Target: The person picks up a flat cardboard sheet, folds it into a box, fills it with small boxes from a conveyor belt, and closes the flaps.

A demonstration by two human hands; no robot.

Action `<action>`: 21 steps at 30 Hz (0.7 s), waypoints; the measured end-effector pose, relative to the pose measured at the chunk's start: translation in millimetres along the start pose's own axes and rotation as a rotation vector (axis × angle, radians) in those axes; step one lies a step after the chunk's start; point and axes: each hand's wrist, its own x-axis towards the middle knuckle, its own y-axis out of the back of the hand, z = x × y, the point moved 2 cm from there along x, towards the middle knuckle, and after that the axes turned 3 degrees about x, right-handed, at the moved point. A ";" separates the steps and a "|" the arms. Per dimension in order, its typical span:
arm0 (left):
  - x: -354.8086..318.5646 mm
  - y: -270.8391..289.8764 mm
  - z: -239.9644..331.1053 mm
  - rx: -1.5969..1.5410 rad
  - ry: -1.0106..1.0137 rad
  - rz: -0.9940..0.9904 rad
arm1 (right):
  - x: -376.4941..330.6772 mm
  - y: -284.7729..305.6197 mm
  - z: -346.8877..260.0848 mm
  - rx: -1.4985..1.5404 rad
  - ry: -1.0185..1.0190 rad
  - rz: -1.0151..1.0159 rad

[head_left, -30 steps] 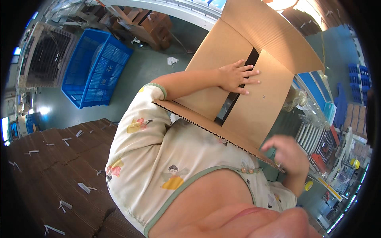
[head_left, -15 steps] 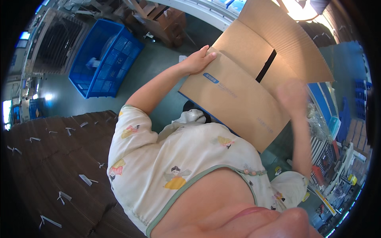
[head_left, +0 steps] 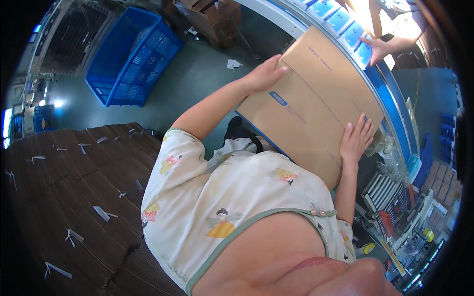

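Note:
A brown cardboard box point(head_left: 308, 111) with blue print is in front of my body, tilted a little. Its top panels now lie folded down, and a crease runs across between them and the near side. My left hand point(head_left: 266, 76) grips the box's left corner, thumb on the cardboard and fingers around the edge. On the right end of the box, my right hand point(head_left: 356, 140) lies flat with its fingers apart. Whatever is inside the box is hidden.
A conveyor with a row of blue packs point(head_left: 338, 19) runs behind the box; a co-worker's hand point(head_left: 382, 49) touches them. A blue plastic crate point(head_left: 133, 64) stands at far left. Stacked flat cardboard point(head_left: 74, 187) with white ties is at lower left. A roller rack point(head_left: 387, 192) is at right.
The raised flaps of the box have come down. My right hand has gone from a blurred motion to resting on the cardboard. A co-worker's hand has appeared by the blue packs.

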 end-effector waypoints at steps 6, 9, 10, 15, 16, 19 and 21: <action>-0.8 -6.7 -12.6 -0.797 0.072 -0.152 | 0.2 3.0 21.8 0.157 -0.100 -0.033; 16.2 -16.3 -76.6 -0.844 0.194 -0.091 | -5.2 -0.6 42.2 0.191 -0.134 -0.020; 14.9 -22.4 -88.1 -0.766 0.313 -0.059 | -8.6 -5.7 55.2 0.208 -0.150 -0.009; 38.8 -64.9 -204.6 -0.458 0.592 -0.101 | -33.1 -25.1 123.6 0.357 -0.321 0.004; 40.5 -71.9 -225.4 -0.413 0.620 -0.137 | -38.4 -29.9 129.9 0.387 -0.353 -0.005; 41.1 -82.8 -260.8 -0.366 0.719 -0.071 | -55.7 -27.5 134.0 0.432 -0.475 -0.049; 58.4 -83.5 -382.5 -0.357 0.785 -0.053 | -25.0 -21.2 123.8 0.506 -0.473 -0.052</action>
